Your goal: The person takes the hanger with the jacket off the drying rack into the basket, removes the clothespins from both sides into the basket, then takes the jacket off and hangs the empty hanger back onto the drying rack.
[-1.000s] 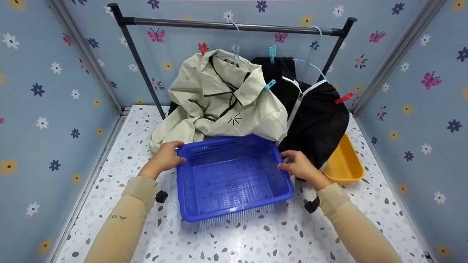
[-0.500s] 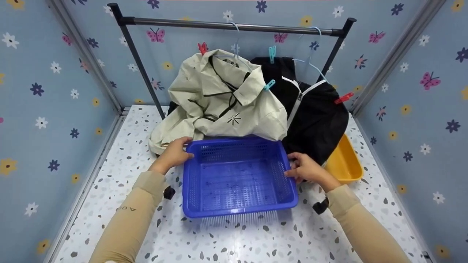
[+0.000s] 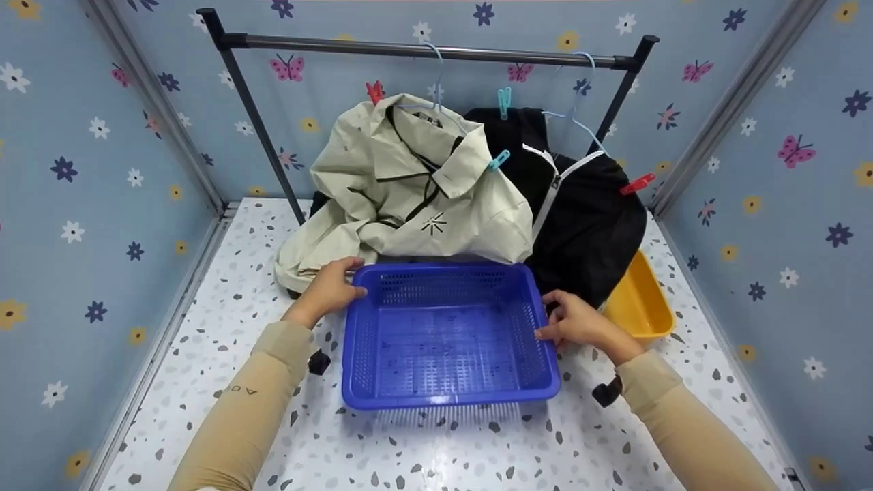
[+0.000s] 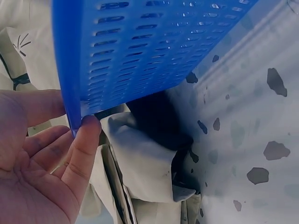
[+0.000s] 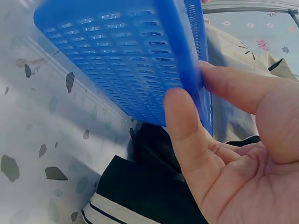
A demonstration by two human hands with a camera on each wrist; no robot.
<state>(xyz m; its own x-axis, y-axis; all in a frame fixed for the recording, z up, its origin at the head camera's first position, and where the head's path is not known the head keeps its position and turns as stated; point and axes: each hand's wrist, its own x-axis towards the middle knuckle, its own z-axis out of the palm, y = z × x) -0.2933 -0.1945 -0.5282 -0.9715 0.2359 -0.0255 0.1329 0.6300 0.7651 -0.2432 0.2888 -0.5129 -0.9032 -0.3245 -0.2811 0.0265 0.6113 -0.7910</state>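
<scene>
A blue perforated plastic basket (image 3: 450,401) with nothing inside sits low in the middle of the head view, in front of the clothes. My left hand (image 3: 329,290) pinches its left rim near the far corner. On the opposite side, my right hand (image 3: 580,320) holds the right rim. The left wrist view shows the thumb over the rim of the basket (image 4: 140,51) and fingers against its outer wall. Thumb and index finger straddle the rim of the basket (image 5: 112,51) in the right wrist view too. A cream jacket (image 3: 423,198) hangs right behind the basket's far edge.
A black garment (image 3: 600,232) with a white-edged zip hangs beside the jacket on a dark rack (image 3: 382,48). Red and teal clothes pegs (image 3: 500,160) are clipped on both. Partly behind the black garment is a yellow basin (image 3: 644,300). Flower-patterned walls enclose the speckled white surface (image 3: 436,464).
Both hands have shifted the blue basket slightly to the right and turned it square to the view. Their hold on its rims is kept. The clothes and rack look the same.
</scene>
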